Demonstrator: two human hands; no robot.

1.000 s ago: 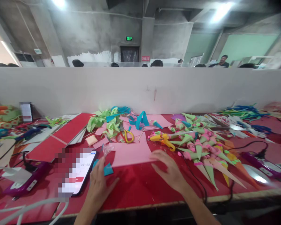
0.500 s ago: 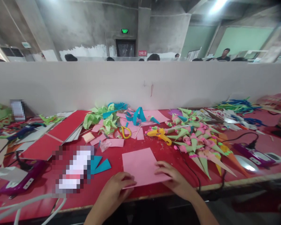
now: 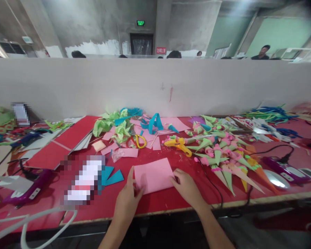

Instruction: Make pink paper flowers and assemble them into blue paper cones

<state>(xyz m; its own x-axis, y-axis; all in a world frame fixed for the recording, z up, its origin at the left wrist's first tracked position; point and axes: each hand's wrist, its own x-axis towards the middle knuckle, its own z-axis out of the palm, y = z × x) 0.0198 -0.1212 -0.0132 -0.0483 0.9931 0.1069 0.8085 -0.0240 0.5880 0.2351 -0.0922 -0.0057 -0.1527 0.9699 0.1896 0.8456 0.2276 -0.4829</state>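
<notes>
A pink sheet of paper (image 3: 154, 175), which looks folded over, lies on the red tabletop in front of me. My left hand (image 3: 129, 193) is at its left edge, one finger stretched along the side and the thumb at the near corner. At the right edge my right hand (image 3: 182, 181) pinches the paper between thumb and bent fingers. Beyond the sheet lies a yellow glue gun (image 3: 178, 145). Blue paper pieces (image 3: 114, 177) rest to the left of my left hand.
Pink and green paper cones (image 3: 217, 152) are heaped at the right. Yellow-handled scissors (image 3: 140, 141) lie among crumpled green paper (image 3: 121, 130). A phone (image 3: 84, 180) and a purple power strip (image 3: 32, 188) are at the left; another purple power strip (image 3: 285, 169) is at the right. A white partition (image 3: 119, 86) stands behind.
The sheet's near edge, raised before, has come down, and the sheet looks shorter front to back. My hands have shifted to its left and right edges. The view has tilted down slightly.
</notes>
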